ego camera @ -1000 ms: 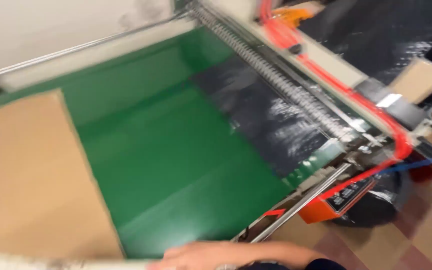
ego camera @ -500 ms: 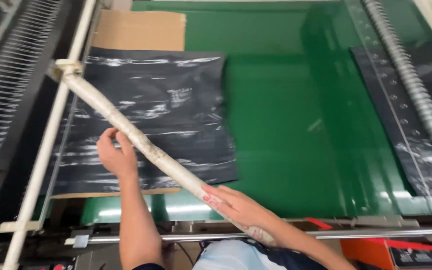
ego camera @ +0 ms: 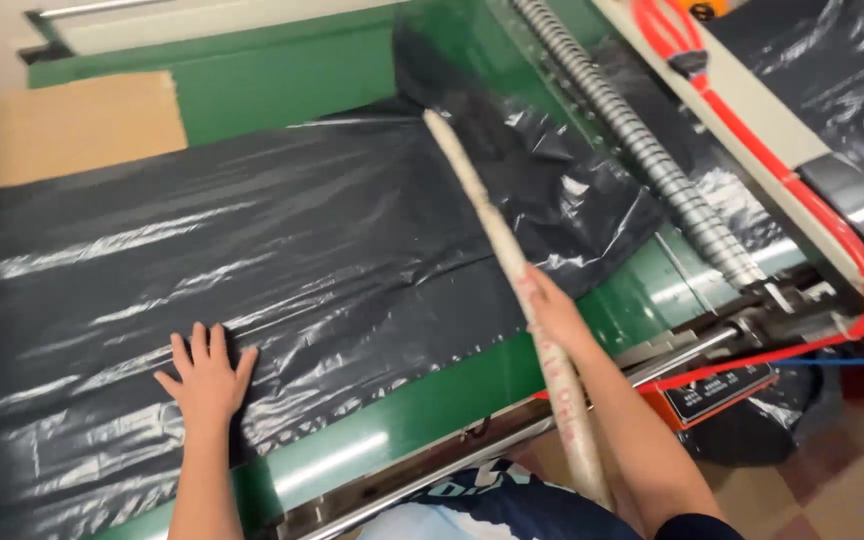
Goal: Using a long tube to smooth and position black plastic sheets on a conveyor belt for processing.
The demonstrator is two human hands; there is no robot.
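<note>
Head view, left hand [ego camera: 204, 375] flat, fingers spread on black plastic sheet [ego camera: 252, 250], right hand [ego camera: 552, 310] gripping wrapped rod [ego camera: 512, 270].

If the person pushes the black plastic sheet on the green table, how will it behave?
The black plastic sheet probably is floppy: it lies wrinkled and creased. It looks thin and glossy, so likely light and slippery on the green table. The left hand presses it flat, perhaps against sliding.

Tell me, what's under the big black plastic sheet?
The black plastic sheet lies on a green table, with brown cardboard at its far edge. How far the cardboard runs beneath is hidden.
</note>
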